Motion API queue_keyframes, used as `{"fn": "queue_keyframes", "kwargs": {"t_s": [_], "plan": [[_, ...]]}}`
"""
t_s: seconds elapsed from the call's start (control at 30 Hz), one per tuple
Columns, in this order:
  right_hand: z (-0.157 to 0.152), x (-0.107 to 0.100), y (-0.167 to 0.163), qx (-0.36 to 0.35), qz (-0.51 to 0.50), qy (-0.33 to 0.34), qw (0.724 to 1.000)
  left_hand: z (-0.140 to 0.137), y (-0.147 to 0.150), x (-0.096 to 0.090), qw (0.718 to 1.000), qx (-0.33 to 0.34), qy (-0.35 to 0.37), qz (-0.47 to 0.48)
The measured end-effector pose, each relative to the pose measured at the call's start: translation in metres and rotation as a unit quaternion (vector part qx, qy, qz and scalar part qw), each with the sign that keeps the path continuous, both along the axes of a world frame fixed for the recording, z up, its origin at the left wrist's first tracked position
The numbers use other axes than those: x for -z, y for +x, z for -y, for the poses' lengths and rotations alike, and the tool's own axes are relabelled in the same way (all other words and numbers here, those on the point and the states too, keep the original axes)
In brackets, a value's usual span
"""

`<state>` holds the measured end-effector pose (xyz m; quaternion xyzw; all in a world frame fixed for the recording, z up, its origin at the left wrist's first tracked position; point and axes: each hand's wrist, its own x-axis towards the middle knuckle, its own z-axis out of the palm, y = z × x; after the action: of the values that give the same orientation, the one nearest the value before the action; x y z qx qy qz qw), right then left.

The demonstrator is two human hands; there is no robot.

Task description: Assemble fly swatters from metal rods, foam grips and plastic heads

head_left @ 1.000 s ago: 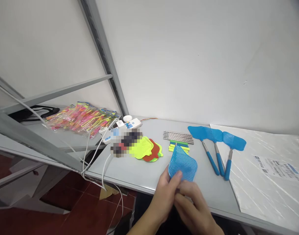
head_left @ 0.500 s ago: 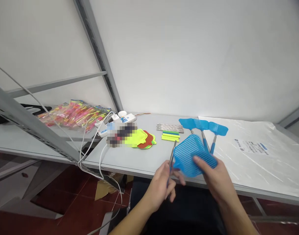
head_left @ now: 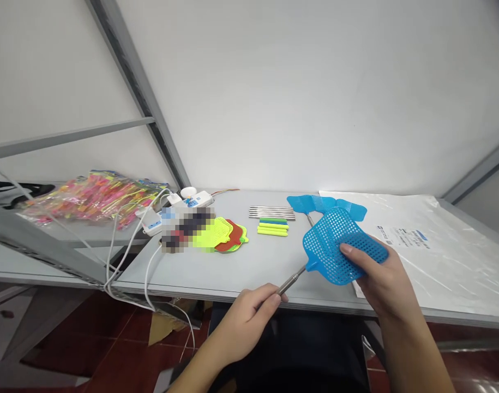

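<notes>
My right hand point(head_left: 386, 281) grips a blue perforated fly swatter head point(head_left: 329, 240) by its wide end, thumb on top. My left hand point(head_left: 253, 322) is closed around a metal telescopic rod point(head_left: 289, 283), whose thin tip meets the neck of the head; how deep it sits I cannot tell. The rod's lower end is hidden in my fingers. Behind the head lie several blue fly swatters point(head_left: 325, 204), partly covered by it. To their left are a row of thin metal rods point(head_left: 271, 212) and several green, blue and yellow handle tubes point(head_left: 272, 231).
Yellow point(head_left: 220, 231) and red swatter heads point(head_left: 235, 240) lie left of the tubes, beside a blurred patch. Power strips point(head_left: 200, 200) with white cables, a shelf post point(head_left: 138, 87) and bagged colourful items point(head_left: 97, 194) are further left. White plastic packaging point(head_left: 437, 262) covers the table's right side.
The rod has swung from nearly upright to slanting, and its tip now meets the swatter head's neck. My right hand has turned the head so its neck points toward my left hand.
</notes>
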<state>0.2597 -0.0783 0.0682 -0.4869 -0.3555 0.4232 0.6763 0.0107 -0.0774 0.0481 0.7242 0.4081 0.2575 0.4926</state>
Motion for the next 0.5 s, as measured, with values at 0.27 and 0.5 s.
{"fn": "queue_keyframes", "kwargs": {"t_s": [0.27,0.5], "plan": [[-0.008,0.005,0.006,0.006,0.042,-0.013,0.999,-0.007,-0.006,0.004,0.997,-0.005,0.067,-0.039],[-0.014,-0.004,0.001,-0.055,0.047,-0.013,0.997,-0.011,-0.016,-0.004,0.998,0.024,0.017,-0.057]]}}
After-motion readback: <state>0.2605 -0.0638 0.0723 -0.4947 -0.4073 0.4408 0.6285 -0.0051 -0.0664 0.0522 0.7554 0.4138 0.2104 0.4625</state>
